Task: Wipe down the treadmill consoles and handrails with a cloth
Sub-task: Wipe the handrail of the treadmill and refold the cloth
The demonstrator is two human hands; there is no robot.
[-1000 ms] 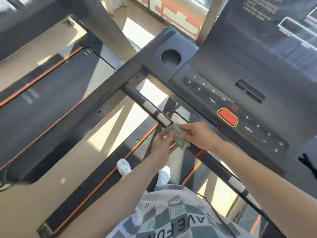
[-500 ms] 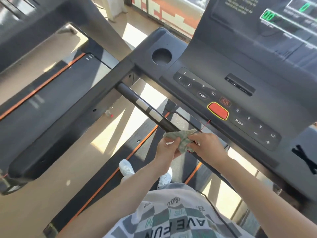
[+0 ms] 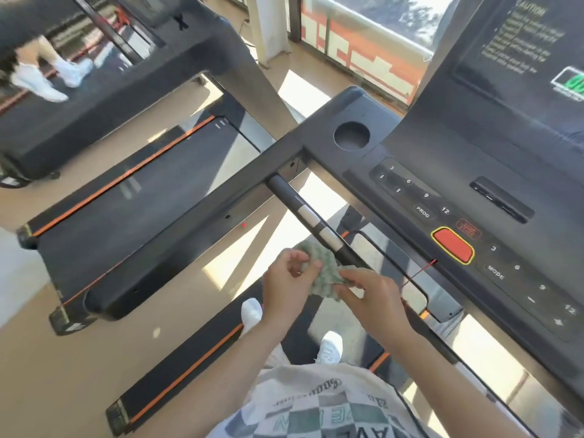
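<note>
While a green-and-white cloth (image 3: 319, 270) is pinched between the left hand (image 3: 286, 281) and the right hand (image 3: 374, 295) just beside the handrail (image 3: 311, 218), "PROG", "MODE" and the numbers 3, 6, 9, 12 can be read on the console (image 3: 442, 165) around a red button (image 3: 452, 245).

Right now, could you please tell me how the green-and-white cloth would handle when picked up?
Probably floppy: the green-and-white checked cloth bunches and sags between the left hand and right hand. Likely light, since a mere pinch holds it.
</note>
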